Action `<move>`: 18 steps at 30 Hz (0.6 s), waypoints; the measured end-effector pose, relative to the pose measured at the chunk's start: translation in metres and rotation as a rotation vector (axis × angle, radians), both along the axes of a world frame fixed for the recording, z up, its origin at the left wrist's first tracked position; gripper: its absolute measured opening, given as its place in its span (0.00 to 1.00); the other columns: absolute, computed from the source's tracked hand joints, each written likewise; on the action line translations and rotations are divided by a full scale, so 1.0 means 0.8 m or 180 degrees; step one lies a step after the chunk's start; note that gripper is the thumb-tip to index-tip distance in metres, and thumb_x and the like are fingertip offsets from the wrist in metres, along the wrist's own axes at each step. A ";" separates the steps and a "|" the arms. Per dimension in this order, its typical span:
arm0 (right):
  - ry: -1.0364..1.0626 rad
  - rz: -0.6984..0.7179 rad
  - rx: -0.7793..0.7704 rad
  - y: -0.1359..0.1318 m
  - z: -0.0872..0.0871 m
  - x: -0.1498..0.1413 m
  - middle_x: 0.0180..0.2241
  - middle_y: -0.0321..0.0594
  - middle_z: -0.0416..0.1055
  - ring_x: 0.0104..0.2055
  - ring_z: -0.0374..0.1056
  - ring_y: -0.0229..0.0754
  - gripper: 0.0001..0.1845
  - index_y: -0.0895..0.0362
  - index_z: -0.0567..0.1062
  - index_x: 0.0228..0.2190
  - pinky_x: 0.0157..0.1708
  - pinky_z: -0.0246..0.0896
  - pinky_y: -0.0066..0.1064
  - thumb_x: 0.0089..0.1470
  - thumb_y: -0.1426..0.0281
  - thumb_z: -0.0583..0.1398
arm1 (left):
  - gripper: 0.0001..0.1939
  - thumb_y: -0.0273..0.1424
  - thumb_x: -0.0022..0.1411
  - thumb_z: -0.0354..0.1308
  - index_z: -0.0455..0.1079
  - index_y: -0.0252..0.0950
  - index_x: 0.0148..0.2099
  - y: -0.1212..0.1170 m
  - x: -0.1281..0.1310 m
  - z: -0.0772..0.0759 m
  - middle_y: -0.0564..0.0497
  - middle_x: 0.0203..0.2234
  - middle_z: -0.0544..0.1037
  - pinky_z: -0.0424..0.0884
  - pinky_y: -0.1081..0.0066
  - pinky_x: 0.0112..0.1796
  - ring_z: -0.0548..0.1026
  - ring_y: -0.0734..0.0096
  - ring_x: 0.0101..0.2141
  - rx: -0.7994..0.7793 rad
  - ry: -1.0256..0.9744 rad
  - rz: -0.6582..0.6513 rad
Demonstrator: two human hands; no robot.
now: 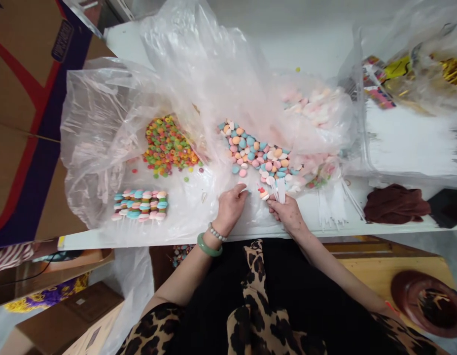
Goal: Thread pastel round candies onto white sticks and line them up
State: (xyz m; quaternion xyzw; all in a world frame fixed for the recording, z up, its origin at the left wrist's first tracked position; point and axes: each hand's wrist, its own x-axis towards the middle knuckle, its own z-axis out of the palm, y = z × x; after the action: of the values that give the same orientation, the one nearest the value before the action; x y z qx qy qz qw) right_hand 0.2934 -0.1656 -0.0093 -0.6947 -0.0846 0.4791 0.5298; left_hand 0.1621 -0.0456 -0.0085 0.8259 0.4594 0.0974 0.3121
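My right hand (285,212) grips several white sticks (279,190) with flat ends pointing up. A small red-and-white piece (263,193) sits at its fingertips. To its left, my left hand (231,206) is closed, thumb and fingers pinched together; what they hold, if anything, is too small to make out. Just beyond both hands lies a heap of pink, blue, orange and white candies (265,155) on clear plastic. Further left is a pile of small ring-shaped gummies (169,148). Nearer the edge, candy skewers (140,204) lie side by side in a row.
Large clear plastic bags (209,64) spread over the white table. Loose white sticks (332,207) lie right of my hands, beside a brown cloth (396,203) and a black object (448,208). A clear bin (365,143) stands far right, a big cardboard box (17,93) on the left.
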 end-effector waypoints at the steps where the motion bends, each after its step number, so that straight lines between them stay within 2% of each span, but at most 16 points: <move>1: 0.0011 -0.0007 0.0009 0.000 0.001 0.000 0.14 0.29 0.63 0.14 0.52 0.31 0.12 0.58 0.71 0.27 0.13 0.44 0.24 0.39 0.63 0.63 | 0.11 0.34 0.65 0.52 0.74 0.42 0.45 0.001 0.001 0.000 0.49 0.33 0.79 0.65 0.70 0.37 0.75 0.66 0.34 0.0121 0.0016 0.0034; 5: 0.0047 -0.0010 0.0059 0.000 0.001 0.002 0.14 0.29 0.63 0.13 0.52 0.30 0.12 0.58 0.71 0.26 0.12 0.44 0.23 0.39 0.64 0.62 | 0.13 0.34 0.67 0.48 0.72 0.41 0.48 0.017 0.005 0.000 0.47 0.37 0.75 0.64 0.70 0.35 0.74 0.66 0.36 0.0438 0.0359 -0.0186; 7: 0.0057 -0.0009 0.0058 0.000 0.000 0.002 0.14 0.29 0.64 0.13 0.52 0.30 0.11 0.58 0.71 0.26 0.12 0.44 0.23 0.39 0.64 0.63 | 0.11 0.32 0.66 0.49 0.72 0.40 0.45 0.025 0.005 0.000 0.48 0.36 0.74 0.64 0.70 0.35 0.73 0.67 0.35 0.0428 0.0401 -0.0243; 10: 0.0082 -0.0046 0.0052 -0.002 -0.001 0.002 0.14 0.29 0.64 0.14 0.52 0.30 0.11 0.58 0.71 0.27 0.12 0.44 0.22 0.39 0.65 0.63 | 0.07 0.31 0.65 0.51 0.70 0.37 0.41 0.022 0.002 0.002 0.49 0.34 0.72 0.66 0.70 0.37 0.72 0.69 0.34 0.0520 0.0029 0.0005; 12: 0.0109 -0.0089 0.0063 -0.003 -0.002 0.002 0.14 0.29 0.63 0.14 0.52 0.30 0.11 0.58 0.70 0.27 0.12 0.44 0.22 0.39 0.65 0.63 | 0.07 0.30 0.65 0.51 0.69 0.37 0.42 0.009 -0.002 0.001 0.49 0.34 0.72 0.67 0.70 0.37 0.72 0.70 0.34 0.0696 -0.0199 -0.0003; 16: 0.0090 -0.0070 0.0078 -0.003 -0.002 0.000 0.14 0.29 0.63 0.13 0.52 0.30 0.12 0.58 0.70 0.27 0.11 0.43 0.23 0.39 0.64 0.62 | 0.11 0.25 0.67 0.46 0.67 0.37 0.47 -0.018 -0.003 -0.010 0.46 0.42 0.73 0.69 0.70 0.39 0.72 0.68 0.40 0.0991 0.0001 -0.0974; 18: 0.0046 -0.0016 0.0087 -0.003 -0.003 -0.001 0.14 0.29 0.63 0.13 0.52 0.30 0.11 0.58 0.70 0.27 0.12 0.43 0.23 0.39 0.64 0.62 | 0.13 0.22 0.66 0.45 0.66 0.36 0.49 -0.021 0.000 -0.018 0.43 0.46 0.72 0.70 0.68 0.42 0.72 0.66 0.43 0.1126 0.0247 -0.1275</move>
State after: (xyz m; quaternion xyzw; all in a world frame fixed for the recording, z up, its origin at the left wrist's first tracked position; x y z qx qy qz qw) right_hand 0.2925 -0.1678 -0.0114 -0.6841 -0.0856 0.4816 0.5410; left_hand 0.1620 -0.0621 -0.0232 0.9451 0.2742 0.0808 0.1581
